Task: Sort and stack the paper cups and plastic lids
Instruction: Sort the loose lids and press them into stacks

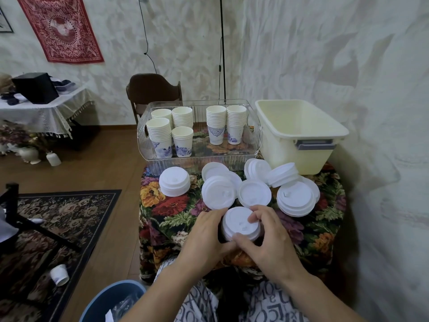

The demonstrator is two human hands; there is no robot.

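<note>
A short stack of white plastic lids (240, 223) sits near the front of the floral table. My left hand (206, 231) curls round its left side, and my right hand (264, 233) grips it from the right with thumb and fingers on the rim. Behind it lie loose white lids (218, 194) and a neat lid stack (174, 184) to the left. More lids pile at the right (294, 198). Several stacks of paper cups (162, 135) stand in a clear tray (199, 156).
A cream plastic tub (299, 133) stands at the back right against the wall. A blue bucket (111, 300) is on the floor at my left knee, and a single paper cup (59, 274) lies on the rug. A chair (153, 89) stands behind the table.
</note>
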